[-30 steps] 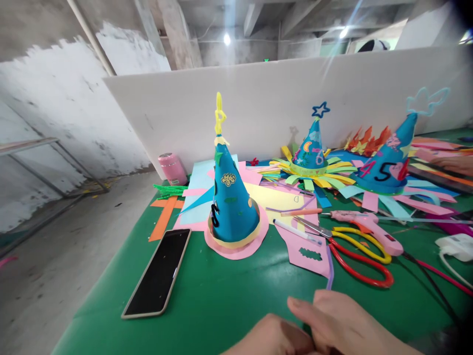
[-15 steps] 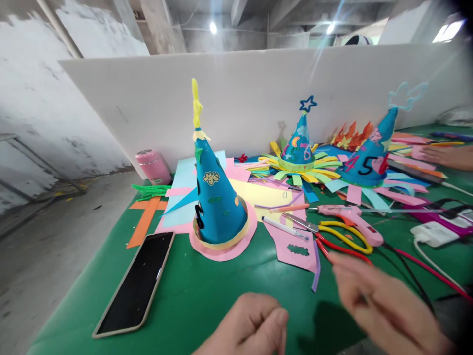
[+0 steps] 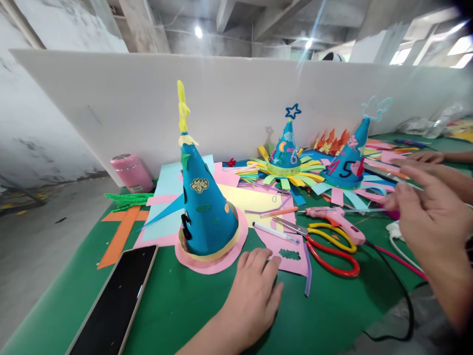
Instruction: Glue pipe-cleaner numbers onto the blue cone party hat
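Observation:
My left hand [image 3: 254,292] lies flat on the green table [image 3: 177,305], fingers stretched out, its tips close to the pink brim of a blue cone hat [image 3: 203,207] and touching a pink paper scrap [image 3: 286,246]. It holds nothing. My right hand [image 3: 430,217] is raised at the right with fingers spread, above a white charger and cables, also holding nothing. Red and yellow scissors [image 3: 325,241] and a pink glue gun [image 3: 336,219] lie between the two hands. A purple strip [image 3: 308,276] rests by the pink scrap.
A black phone [image 3: 111,305] lies at the near left. A pink flask [image 3: 131,173] stands by the white board [image 3: 236,103]. Two more decorated cone hats [image 3: 286,153] [image 3: 347,162] stand behind. Another person's hand [image 3: 424,157] rests at the far right. Coloured paper sheets [image 3: 162,197] lie under the hat.
My left hand unclenched and moved forward to lie flat near the hat. My right hand rose and swung to the right. The view turned to the right.

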Available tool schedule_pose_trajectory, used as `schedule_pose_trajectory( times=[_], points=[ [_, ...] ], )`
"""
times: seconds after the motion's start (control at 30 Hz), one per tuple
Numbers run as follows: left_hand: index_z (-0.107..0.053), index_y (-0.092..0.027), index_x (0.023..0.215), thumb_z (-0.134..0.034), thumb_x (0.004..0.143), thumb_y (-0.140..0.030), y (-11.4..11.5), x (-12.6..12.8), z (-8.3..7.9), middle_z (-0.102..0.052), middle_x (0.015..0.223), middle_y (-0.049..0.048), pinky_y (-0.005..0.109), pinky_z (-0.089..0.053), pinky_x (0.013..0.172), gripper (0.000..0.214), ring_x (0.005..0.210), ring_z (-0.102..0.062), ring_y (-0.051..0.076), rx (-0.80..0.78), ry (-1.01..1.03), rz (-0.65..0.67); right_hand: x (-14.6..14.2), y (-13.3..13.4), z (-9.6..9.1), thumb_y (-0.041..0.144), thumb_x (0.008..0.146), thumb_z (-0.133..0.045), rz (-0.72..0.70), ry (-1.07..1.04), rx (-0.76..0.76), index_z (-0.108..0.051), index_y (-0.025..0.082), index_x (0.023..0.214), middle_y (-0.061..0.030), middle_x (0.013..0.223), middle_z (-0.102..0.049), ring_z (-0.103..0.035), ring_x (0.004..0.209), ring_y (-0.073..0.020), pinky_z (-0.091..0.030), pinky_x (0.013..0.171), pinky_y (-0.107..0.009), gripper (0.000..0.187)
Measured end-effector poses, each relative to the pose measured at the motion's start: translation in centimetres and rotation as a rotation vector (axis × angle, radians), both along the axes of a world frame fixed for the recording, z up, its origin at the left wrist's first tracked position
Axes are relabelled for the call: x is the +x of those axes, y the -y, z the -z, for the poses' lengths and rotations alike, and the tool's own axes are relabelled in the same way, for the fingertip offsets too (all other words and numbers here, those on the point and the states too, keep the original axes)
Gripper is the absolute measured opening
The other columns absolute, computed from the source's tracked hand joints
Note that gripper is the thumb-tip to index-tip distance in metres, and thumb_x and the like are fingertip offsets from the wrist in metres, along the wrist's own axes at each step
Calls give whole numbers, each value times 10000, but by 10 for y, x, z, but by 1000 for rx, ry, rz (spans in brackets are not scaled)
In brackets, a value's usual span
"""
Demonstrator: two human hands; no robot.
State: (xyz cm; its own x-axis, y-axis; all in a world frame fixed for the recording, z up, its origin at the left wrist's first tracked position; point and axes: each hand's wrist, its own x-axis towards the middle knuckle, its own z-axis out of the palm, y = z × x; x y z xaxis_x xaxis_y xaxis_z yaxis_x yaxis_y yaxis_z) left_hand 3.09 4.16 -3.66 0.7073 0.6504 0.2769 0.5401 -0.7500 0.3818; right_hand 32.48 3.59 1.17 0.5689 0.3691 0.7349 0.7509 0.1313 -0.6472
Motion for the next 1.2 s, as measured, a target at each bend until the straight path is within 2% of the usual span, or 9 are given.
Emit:
schedule_pose_trajectory(
  times=[0.1,0.17,0.23,0.3,0.43,0.6,0.87,1.0,1.2],
  points=[
    [-501,-165,1081,-417,799,-185,-2,-1,5,-526,1135,132,507,-370,876,294,1067,-455,278,79,-19,35,-2,-20,-5,318,834,-416,-11,94,-18,-553,230,1094,-12,602,-520,-549,542,-152,-453,556,-313,306],
    [-509,-164,1080,-403,813,-197,-3,-6,7,-538,1128,127,510,-353,896,290,1079,-452,276,93,-22,40,-6,-34,-10,276,792,-483,-37,177,-68,-473,236,1173,-66,834,-566,-579,769,-183,-466,653,-324,383],
    [-499,-169,1109,-390,824,-216,-3,-9,7,-537,1146,124,515,-340,912,308,1100,-444,278,83,-33,39,-16,-46,-16,237,730,-557,-100,271,-153,-397,240,1235,-108,1093,-489,-511,990,-214,-454,753,-341,530],
    [-469,-177,1157,-382,832,-242,-3,-11,6,-510,1202,125,522,-323,931,342,1140,-416,283,69,-46,51,-32,-58,-20,207,722,-562,-202,336,-223,-376,225,1249,-119,1192,-417,-483,1034,-212,-448,787,-334,560],
    [-404,-189,1225,-365,842,-308,-4,-12,5,-422,1307,127,540,-274,969,403,1214,-337,289,25,-90,113,-66,-83,-16,186,795,-454,-486,362,-375,-412,177,1201,-104,1107,-494,-566,832,-153,-479,678,-272,408],
    [-376,-188,1246,-311,856,-361,-5,-11,6,-408,1319,128,567,-233,979,432,1239,-296,294,-20,-136,146,-85,-119,7,177,786,-449,-648,539,-692,-548,177,1047,-46,852,-640,-587,731,-159,-453,655,-255,279],
    [-391,-166,1231,-291,853,-400,-5,-11,6,-436,1290,150,587,-222,968,455,1215,-333,304,-24,-178,166,-92,-154,29,123,761,-476,-564,668,-891,-599,194,961,-41,862,-658,-589,765,-166,-418,612,-228,246],
    [-399,-172,1218,-302,848,-407,-5,-11,7,-462,1263,144,584,-235,960,449,1202,-351,296,-4,-158,161,-92,-168,34,212,840,-466,-485,708,-960,-573,164,962,-52,938,-613,-577,818,-163,-458,685,-301,170],
    [-391,-165,1211,-281,848,-425,-6,-11,11,-441,1274,152,595,-217,960,460,1213,-328,295,-12,-176,166,-102,-187,40,267,852,-472,-441,752,-978,-511,161,1077,-66,1083,-542,-561,894,-171,-475,750,-366,253]
  ],
)
